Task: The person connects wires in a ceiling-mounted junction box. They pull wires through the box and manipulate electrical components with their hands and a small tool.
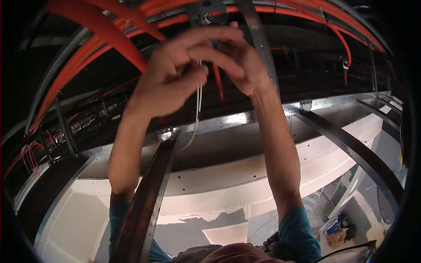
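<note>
Both bare hands are raised among the ceiling services, close together near the upper middle of the view. The left hand (164, 81) has its fingers bent over toward the right and its thumb angled up beneath them; the right hand (247, 61) faces it, fingers curled inward, so that the fingers of the two overlap in the view. Motion blurs the fingertips, and I cannot tell whether either hand is pinching anything or whether the two touch.

Thin white wires (198, 105) show just beside the left thumb and hang down from between the hands, curving to the left at their lower end, near the long shiny metal rail (239, 118). Their upper end is hidden by the fingers.

Above the hands in the view is a metal box (196, 9) with a round opening in which some wiring shows. A thick orange pipe (105, 33) slants down toward the left hand, and more orange conduits sweep along the top; on the right, an orange loop (344, 39) bends downward. A metal strip (259, 35) runs behind the right hand.

Below the rail, a dark metal channel (147, 201) comes toward the wearer beside the left forearm, and another channel (351, 144) slants off to the right. A pale curved panel (219, 173) spans the space between them. Teal sleeves (300, 236) cover the upper arms, and far below at lower right lies a tan bundle (337, 238)
</note>
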Demonstrator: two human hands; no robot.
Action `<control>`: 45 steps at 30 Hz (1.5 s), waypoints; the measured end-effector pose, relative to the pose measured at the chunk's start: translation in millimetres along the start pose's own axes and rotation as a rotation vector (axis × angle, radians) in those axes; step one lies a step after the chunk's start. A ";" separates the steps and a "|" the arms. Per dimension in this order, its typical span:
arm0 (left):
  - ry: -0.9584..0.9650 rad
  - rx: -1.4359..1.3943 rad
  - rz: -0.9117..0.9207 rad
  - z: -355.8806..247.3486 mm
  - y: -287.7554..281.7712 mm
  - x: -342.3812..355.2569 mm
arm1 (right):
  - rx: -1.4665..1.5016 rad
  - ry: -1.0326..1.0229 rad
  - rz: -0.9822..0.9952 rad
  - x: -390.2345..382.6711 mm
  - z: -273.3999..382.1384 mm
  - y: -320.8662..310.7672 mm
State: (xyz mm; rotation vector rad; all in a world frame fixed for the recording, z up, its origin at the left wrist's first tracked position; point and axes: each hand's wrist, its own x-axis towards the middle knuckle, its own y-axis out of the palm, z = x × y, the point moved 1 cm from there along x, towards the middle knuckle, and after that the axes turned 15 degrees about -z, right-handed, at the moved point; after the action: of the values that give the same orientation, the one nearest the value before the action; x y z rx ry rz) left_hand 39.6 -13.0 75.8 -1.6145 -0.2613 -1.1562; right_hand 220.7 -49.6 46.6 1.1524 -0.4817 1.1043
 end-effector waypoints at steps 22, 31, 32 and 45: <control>-0.163 0.510 -0.314 67.0 -19.9 64.7 | -0.172 -0.358 -0.320 -20.3 -49.2 10.9; -0.381 0.381 -0.366 26.1 -11.8 65.0 | -0.453 -0.431 -0.284 44.4 -31.0 6.8; -0.369 0.374 -0.382 22.5 -11.9 63.3 | -0.497 -0.461 -0.293 45.4 -29.2 8.7; -0.275 0.808 -0.366 24.3 -7.1 72.7 | -0.452 -0.483 -0.554 54.8 -36.6 10.3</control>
State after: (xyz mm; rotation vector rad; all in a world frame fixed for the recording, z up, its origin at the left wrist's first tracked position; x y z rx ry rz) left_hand 84.6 -17.0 138.1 -1.0063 -1.0902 -0.9036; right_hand 227.2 7.4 80.7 1.0489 -0.6895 0.2102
